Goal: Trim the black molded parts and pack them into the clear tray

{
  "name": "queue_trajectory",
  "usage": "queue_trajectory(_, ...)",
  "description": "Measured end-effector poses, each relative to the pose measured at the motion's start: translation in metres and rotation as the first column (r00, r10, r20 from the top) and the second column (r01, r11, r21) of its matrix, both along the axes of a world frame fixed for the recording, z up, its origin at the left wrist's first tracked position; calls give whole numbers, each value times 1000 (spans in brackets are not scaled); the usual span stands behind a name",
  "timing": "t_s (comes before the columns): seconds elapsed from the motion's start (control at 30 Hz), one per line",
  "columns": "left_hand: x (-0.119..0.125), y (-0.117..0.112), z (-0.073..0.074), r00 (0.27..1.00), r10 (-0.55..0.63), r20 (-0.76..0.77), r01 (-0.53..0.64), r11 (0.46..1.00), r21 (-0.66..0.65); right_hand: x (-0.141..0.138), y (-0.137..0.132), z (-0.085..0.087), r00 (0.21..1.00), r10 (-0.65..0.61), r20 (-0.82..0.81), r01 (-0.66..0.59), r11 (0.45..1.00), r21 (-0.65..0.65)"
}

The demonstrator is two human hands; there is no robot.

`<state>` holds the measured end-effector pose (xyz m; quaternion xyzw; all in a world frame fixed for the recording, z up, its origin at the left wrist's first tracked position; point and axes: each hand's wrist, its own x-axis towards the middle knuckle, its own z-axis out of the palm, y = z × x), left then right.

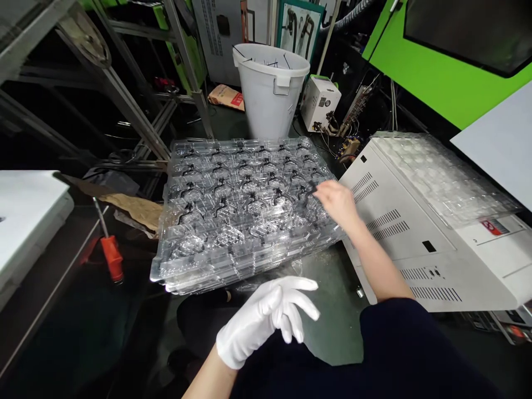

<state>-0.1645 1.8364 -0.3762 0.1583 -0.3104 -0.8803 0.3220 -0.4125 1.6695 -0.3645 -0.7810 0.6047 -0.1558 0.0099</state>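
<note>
A stack of clear plastic trays (226, 235) fills the middle of the view. Small black curved parts (249, 202) lie in rows in the moulded pockets of the top tray, while its nearest row of pockets shows no black parts. My right hand (336, 202), bare, reaches over the tray's right side with its fingers pinched on a small black part (310, 191), which is blurred and partly hidden. In a white glove, my left hand (270, 316) hangs in front of the stack, fingers spread and holding nothing.
Behind the stack stands a white bin (270, 100) with thin black pieces sticking up inside. Another clear tray (444, 172) lies on the pale machine cabinet (399, 238) at right. A metal frame (137, 111), an orange connector (111, 257) and a white surface (29, 221) are at left.
</note>
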Motion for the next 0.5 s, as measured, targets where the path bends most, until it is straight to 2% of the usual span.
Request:
queue_trajectory(0.03, 1, 1, 0, 1000, 6, 22, -6, 1000, -1, -18, -18, -2, 972, -159, -171, 161, 987, 1)
queue_trajectory(0.07, 2, 3, -1, 999, 11, 37, -11, 1000, 2, -32, -33, -4, 924, -241, -297, 257, 966, 14)
queue_trajectory(0.13, 4, 6, 0, 998, 9, 60, -10, 1000, 13, -49, -55, -11, 867, -278, -414, 321, 946, 38)
queue_trajectory(0.23, 5, 11, 3, 996, 1, 89, -3, 1000, 24, -52, -66, -25, 861, -238, -450, 295, 954, 59)
queue_trajectory(0.33, 8, 14, 5, 994, 1, 109, -4, 1000, 24, -51, -62, -31, 848, -241, -472, 303, 951, 59)
queue_trajectory(0.43, 17, 19, 3, 993, 41, 113, -45, 999, 30, -47, -52, -22, 845, -243, -476, 303, 952, 51)
queue_trajectory(0.5, 25, 28, -1, 991, 82, 110, -88, 995, 52, -29, -47, -10, 867, -177, -465, 225, 973, 50)
